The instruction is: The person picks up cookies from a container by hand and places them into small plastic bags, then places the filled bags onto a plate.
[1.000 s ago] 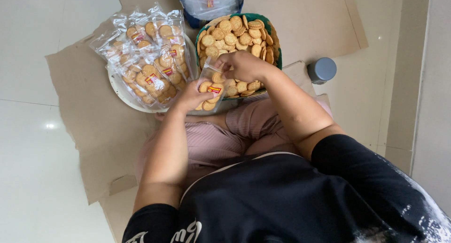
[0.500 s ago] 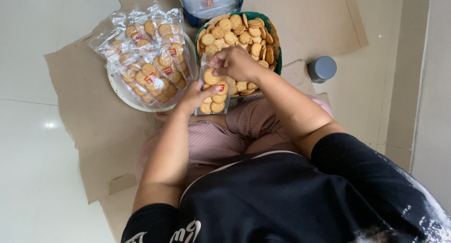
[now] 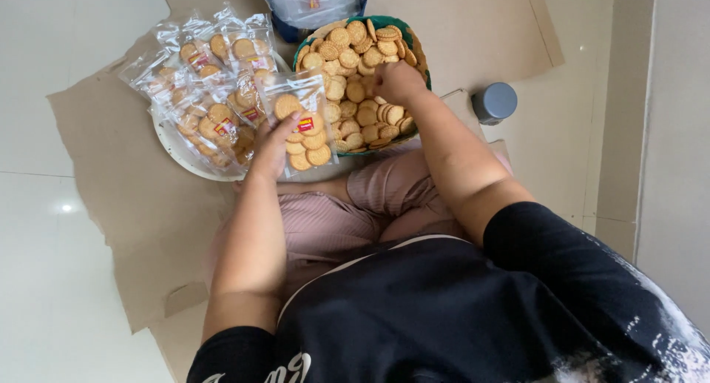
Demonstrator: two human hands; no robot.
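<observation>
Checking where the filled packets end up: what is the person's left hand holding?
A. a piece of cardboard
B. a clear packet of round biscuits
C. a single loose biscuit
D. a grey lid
B: the left hand grips a clear packet of round biscuits beside the white tray of filled packets.

I sit on a pale tiled floor [image 3: 44,264] spread with flattened cardboard [image 3: 126,198]; on it rest a white tray [image 3: 174,150], a green basket [image 3: 421,54] and a grey lid [image 3: 494,102].

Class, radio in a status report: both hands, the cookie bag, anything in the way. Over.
Left hand grips clear cookie bag, held over the white tray of filled bags. Right hand down in the green basket on loose cookies. Nothing blocking either hand.
</observation>
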